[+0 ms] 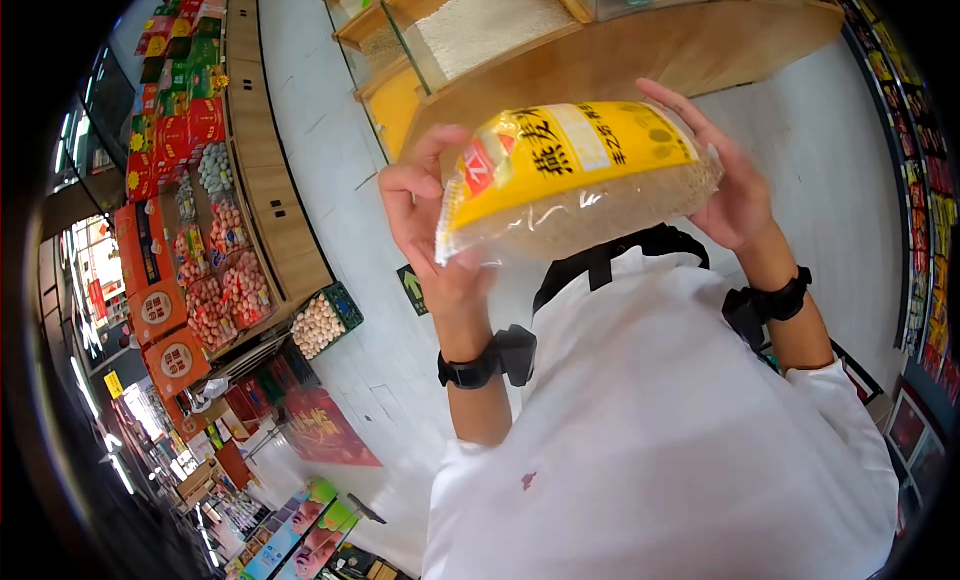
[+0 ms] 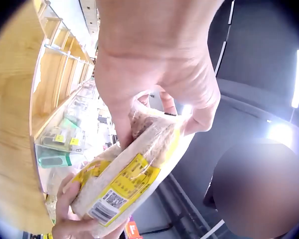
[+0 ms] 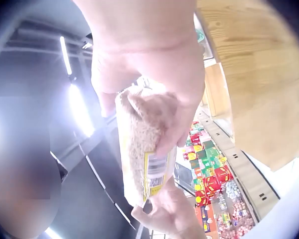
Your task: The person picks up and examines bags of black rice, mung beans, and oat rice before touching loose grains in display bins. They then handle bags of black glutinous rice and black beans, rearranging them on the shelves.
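Above the pale floor (image 1: pixel 320 130), in front of the torso in a white shirt (image 1: pixel 660 420), a yellow-and-clear bag (image 1: pixel 590 180) is held up in the air between two bare hands. The left hand (image 1: pixel 435 220) grips its crimped end, fingers (image 1: pixel 408 178) bent around it; the right hand (image 1: pixel 738 195) holds the opposite end, its fingers (image 1: pixel 680 102) spread against the plastic, one of them reaching over the upper corner. The bag lies lengthwise between them, a little tilted, with the right end higher in the head view. Its yellow face bears large black characters, a red logo near the left end and a pale panel, while the clear part shows light brown grains. A barcode label (image 2: pixel 108 206) shows on another side in the left wrist view. Each wrist wears a black strap with a small device. Beyond the bag stands a wooden display (image 1: pixel 620 65) with clear-sided compartments, one filled with white grains (image 1: pixel 490 22) and another with something yellow (image 1: pixel 398 105). Off to the left, a green crate (image 1: pixel 345 305) of pale round goods sits near a wooden stand (image 1: pixel 275 170) bearing red and green packages and netted goods. A green arrow sign (image 1: pixel 411 290) marks the floor.
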The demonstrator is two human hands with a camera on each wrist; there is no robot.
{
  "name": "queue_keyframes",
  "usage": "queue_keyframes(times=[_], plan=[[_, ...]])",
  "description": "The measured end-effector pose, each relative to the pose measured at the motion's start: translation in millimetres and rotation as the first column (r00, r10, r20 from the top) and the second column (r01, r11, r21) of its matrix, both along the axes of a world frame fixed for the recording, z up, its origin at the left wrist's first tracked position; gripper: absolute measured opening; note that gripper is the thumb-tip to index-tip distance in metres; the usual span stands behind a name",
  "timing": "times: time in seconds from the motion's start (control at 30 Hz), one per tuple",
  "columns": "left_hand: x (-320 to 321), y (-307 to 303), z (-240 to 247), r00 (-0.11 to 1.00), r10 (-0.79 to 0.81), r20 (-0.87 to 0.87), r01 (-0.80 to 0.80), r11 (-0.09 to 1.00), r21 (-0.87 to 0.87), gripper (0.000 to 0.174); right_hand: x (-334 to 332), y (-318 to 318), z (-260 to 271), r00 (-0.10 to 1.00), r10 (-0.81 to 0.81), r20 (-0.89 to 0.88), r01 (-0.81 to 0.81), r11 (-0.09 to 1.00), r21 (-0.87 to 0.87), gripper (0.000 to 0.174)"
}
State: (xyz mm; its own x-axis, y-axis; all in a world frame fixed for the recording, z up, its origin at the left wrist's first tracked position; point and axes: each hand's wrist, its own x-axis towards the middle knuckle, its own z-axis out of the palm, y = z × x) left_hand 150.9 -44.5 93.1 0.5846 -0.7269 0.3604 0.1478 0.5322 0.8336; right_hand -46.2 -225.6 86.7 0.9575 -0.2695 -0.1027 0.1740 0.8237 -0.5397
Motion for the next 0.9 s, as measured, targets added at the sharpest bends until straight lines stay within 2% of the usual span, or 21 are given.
queue_keyframes(times=[0.07,0.1,0.17,0.2,0.27,0.3,0.33,0.37,0.4,0.47,0.5,0.57,0.6,0.63,0.67,0.73,0.77,0.8,0.83,0.87,0.9], plan=[[-2.3,2.7,5.4,1.000,0.011,0.001,-0.011,0.999,0.035,0.052,8.6,9.7,6.2,0.968,-0.210,-0.138,0.150,0.923,-0.353,0.097],[-3.0,3.3,8.8,1.000,-0.021,-0.017,0.021,1.000,-0.002,0.057,7.8,12.8,5.1,0.967,-0.212,-0.142,0.151,0.924,-0.350,0.097],[-2.2,1.6,7.0,0.997,-0.065,-0.035,0.063,0.997,-0.050,0.062,7.7,11.9,1.8,0.962,-0.271,-0.022,0.231,0.856,-0.463,0.077],[-2.1,3.3,1.9,0.990,-0.103,-0.091,0.093,0.990,-0.110,0.067,7.6,13.1,1.3,0.961,-0.276,-0.026,0.233,0.854,-0.466,0.077],[-4.1,8.0,-2.0,0.979,-0.145,-0.146,0.120,0.978,-0.168,0.072,9.8,17.4,0.8,0.940,-0.334,0.071,0.308,0.738,-0.600,0.074],[-6.5,11.8,-1.4,0.967,-0.080,-0.242,0.051,0.991,-0.126,0.077,10.6,19.0,0.3,0.939,-0.338,0.071,0.310,0.737,-0.601,0.074],[-8.3,15.3,-1.0,0.943,-0.014,-0.334,-0.013,0.997,-0.078,0.081,11.2,20.3,-0.3,0.927,-0.359,0.108,0.341,0.689,-0.640,0.073],[-8.5,19.0,-2.9,0.962,0.037,-0.270,-0.032,0.999,0.021,0.078,12.3,21.4,-0.6,0.915,-0.376,0.147,0.370,0.637,-0.676,0.072],[-12.9,20.5,-4.7,0.963,0.034,-0.267,-0.031,0.999,0.015,0.078,14.2,22.7,-0.3,0.914,-0.376,0.152,0.373,0.633,-0.678,0.072],[-27.0,20.2,-8.1,0.846,0.003,-0.534,0.088,0.986,0.144,0.075,19.0,25.7,2.7,0.877,-0.426,0.223,0.444,0.538,-0.716,0.071],[-28.7,21.8,-7.3,0.644,-0.281,-0.712,0.296,0.949,-0.107,0.079,23.4,29.3,3.6,0.881,-0.416,0.224,0.438,0.539,-0.720,0.071],[-36.3,15.2,-1.9,0.645,-0.275,-0.713,0.258,0.957,-0.136,0.079,33.3,39.2,4.1,0.822,-0.467,0.326,0.520,0.381,-0.765,0.070],[-38.2,11.3,2.6,0.642,-0.271,-0.717,0.229,0.960,-0.158,0.080,36.6,44.3,3.6,0.826,-0.462,0.322,0.513,0.384,-0.767,0.070],[-34.4,7.2,3.6,0.713,-0.177,-0.678,0.194,0.980,-0.051,0.074,39.9,49.1,3.3,0.825,-0.440,0.355,0.528,0.373,-0.763,0.069],[-33.9,3.0,6.6,0.713,-0.172,-0.680,0.185,0.981,-0.054,0.074,42.8,52.5,3.2,0.822,-0.416,0.390,0.543,0.361,-0.758,0.069],[-36.5,-4.6,13.1,0.836,0.039,-0.547,0.037,0.991,0.126,0.063,43.8,58.1,2.0,0.833,-0.383,0.400,0.535,0.369,-0.760,0.066],[-35.8,-7.4,14.4,0.805,0.073,-0.589,-0.010,0.994,0.110,0.055,43.6,59.0,1.2,0.835,-0.339,0.433,0.528,0.277,-0.803,0.066],[-33.2,-6.8,9.8,0.807,0.085,-0.585,-0.032,0.994,0.100,0.055,45.7,58.6,1.5,0.837,-0.284,0.468,0.525,0.177,-0.833,0.066],[-30.8,-2.3,1.2,0.773,0.011,-0.634,0.014,0.999,0.034,0.054,46.9,63.5,3.0,0.822,-0.297,0.486,0.533,0.100,-0.840,0.062],[-29.2,1.3,-3.0,0.735,-0.065,-0.675,0.058,0.998,-0.033,0.054,47.0,66.0,3.3,0.827,-0.272,0.493,0.535,0.109,-0.838,0.062],[-29.4,0.0,-1.0,0.732,0.009,-0.681,0.014,1.000,0.028,0.056,46.3,66.4,2.4,0.830,-0.275,0.486,0.518,0.053,-0.854,0.062]])
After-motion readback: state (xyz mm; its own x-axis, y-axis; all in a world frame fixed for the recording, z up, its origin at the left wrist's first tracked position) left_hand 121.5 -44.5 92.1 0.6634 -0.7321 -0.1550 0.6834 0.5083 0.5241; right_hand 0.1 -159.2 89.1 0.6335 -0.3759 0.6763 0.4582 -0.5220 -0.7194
